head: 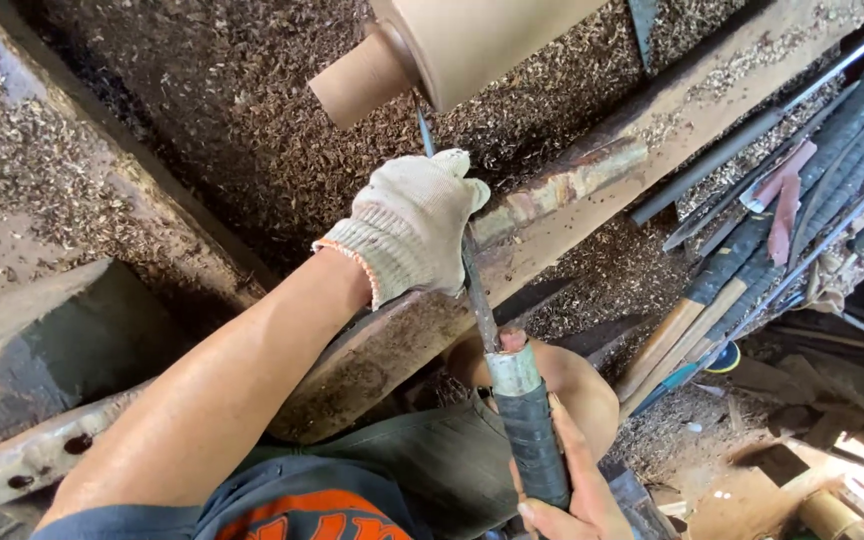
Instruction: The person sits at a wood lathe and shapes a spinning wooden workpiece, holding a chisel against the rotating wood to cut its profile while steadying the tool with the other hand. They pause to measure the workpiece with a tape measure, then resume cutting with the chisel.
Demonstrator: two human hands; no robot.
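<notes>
The gloved left hand [414, 222] clasped the steel shaft of the turning chisel [477, 290] upon the timber rest [572, 190]. The bare right hand [567, 480] gripped its taped handle. The tip met the smooth, already rounded workpiece [432, 50]; shavings [252, 130] lay thick below, so shaping appeared well advanced, unfinished.

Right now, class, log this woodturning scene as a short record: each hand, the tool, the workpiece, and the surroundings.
left hand: gloved, gripping the chisel shaft on the rest
right hand: bare, around the taped handle
chisel: long, tip up near the workpiece
workpiece: pale round wood with a narrower stub end
rest: worn wooden beam
spare tools: piled at right
shavings: thick under the workpiece
</notes>
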